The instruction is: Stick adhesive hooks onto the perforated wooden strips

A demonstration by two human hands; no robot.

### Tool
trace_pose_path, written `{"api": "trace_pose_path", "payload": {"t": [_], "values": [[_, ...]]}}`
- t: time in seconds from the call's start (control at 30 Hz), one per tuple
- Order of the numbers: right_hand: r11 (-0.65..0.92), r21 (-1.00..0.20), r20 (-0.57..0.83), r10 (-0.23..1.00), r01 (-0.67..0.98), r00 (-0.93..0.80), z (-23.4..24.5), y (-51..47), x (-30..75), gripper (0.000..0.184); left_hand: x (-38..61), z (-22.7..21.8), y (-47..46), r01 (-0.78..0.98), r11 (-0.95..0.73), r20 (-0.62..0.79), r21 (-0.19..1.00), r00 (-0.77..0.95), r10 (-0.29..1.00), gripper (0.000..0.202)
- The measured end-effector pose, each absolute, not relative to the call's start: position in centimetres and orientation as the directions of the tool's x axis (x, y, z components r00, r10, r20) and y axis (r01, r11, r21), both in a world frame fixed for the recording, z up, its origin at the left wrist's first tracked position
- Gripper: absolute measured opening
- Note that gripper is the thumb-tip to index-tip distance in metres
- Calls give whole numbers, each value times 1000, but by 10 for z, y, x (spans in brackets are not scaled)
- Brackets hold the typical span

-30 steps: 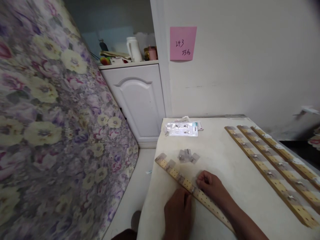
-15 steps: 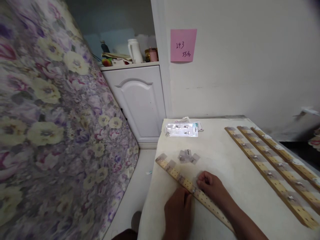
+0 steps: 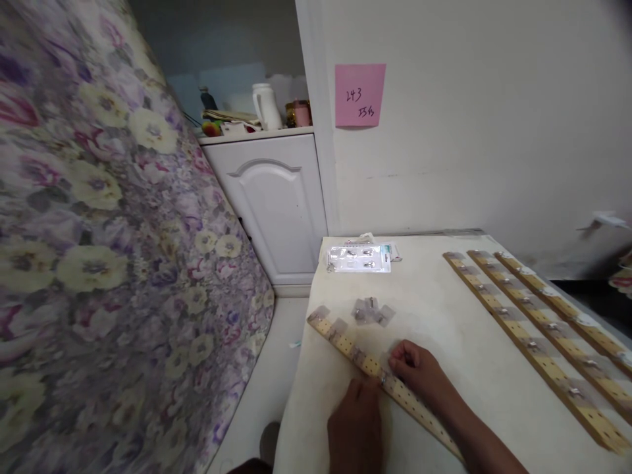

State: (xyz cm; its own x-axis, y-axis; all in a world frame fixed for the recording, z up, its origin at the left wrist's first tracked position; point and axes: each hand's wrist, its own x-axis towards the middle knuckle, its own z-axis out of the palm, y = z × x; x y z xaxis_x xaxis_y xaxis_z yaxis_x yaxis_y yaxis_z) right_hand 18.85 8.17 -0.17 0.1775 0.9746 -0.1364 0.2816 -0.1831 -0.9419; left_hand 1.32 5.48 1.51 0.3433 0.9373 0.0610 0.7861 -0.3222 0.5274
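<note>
My holed strip (image 3: 405, 398) slants from ten o'clock to four on the table (image 3: 424, 303). It looks light and stiff, best held by its edges. My left grip (image 3: 356, 421) and right grip (image 3: 417, 370) are beside it; I can't tell if either pinches.

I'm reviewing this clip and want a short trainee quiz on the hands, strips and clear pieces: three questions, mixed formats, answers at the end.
1. Multiple choice: How many strips with holes lie side by side on the right of the table?
A) two
B) three
C) five

2. True or false: Seen from the hands, the blister pack lies beyond the loose clear pieces.

3. Fill in: The left hand and right hand are on opposite sides of another strip; the ___ hand is on the same side as the loose clear pieces.

Key: 1. B; 2. True; 3. right
</note>
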Motion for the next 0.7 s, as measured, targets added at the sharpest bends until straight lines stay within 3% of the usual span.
{"api": "trace_pose_path", "payload": {"t": [0.2, 0.57, 0.7], "values": [[-172, -940, -121, 975, 293, 185, 1, 81, 188, 10, 13, 13, 54, 824, -366, 31, 433, 392, 919, 47], [-179, -937, -127, 975, 300, 185, -2, 82, 189, 9, 13, 20, 51, 795, -240, -4, 557, 292, 956, 35], [-177, -945, -127, 973, 274, 191, 0, 81, 188, 7, 14, 21, 53, 812, -289, 14, 507, 328, 945, 37]]}}
